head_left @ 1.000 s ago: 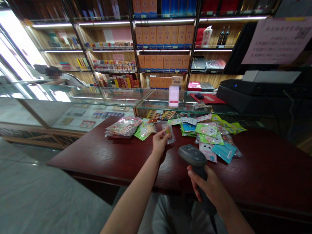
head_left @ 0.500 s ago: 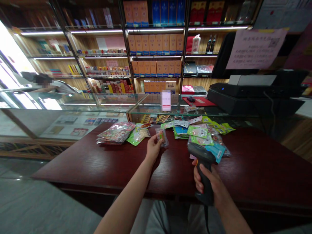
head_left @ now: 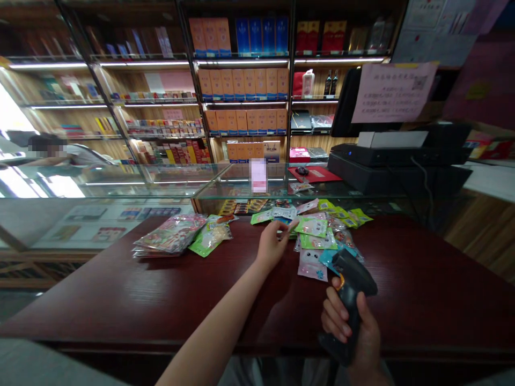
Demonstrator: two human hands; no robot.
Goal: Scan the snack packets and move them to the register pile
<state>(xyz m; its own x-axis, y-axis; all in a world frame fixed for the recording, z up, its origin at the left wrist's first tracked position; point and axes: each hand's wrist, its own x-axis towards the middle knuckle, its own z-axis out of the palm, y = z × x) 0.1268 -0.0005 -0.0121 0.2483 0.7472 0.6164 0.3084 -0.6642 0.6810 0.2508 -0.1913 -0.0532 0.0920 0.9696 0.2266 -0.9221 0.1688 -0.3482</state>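
My left hand (head_left: 273,244) reaches over the dark red table (head_left: 120,300) to the left edge of a spread of small colourful packets (head_left: 324,228). Its thumb and fingers pinch a pale small packet (head_left: 290,225) there. My right hand (head_left: 354,332) sits near the table's front edge, wrapped round the grip of a dark barcode scanner (head_left: 351,279). The scanner's head points up and away towards the packets. A pink packet (head_left: 311,265) lies just left of the scanner head. A second stack of packets (head_left: 171,241), with a green one (head_left: 209,238) beside it, lies further left.
A glass display counter (head_left: 169,179) runs behind the table. On it stand a black till (head_left: 386,161), a red mat and a small upright card (head_left: 258,175). Shelves of boxes (head_left: 245,86) line the back wall. Another person (head_left: 60,153) is at far left.
My left hand has moved right from between the two piles to the right-hand pile's edge. The scanner has swung down and right, closer to me. The camera has tilted.
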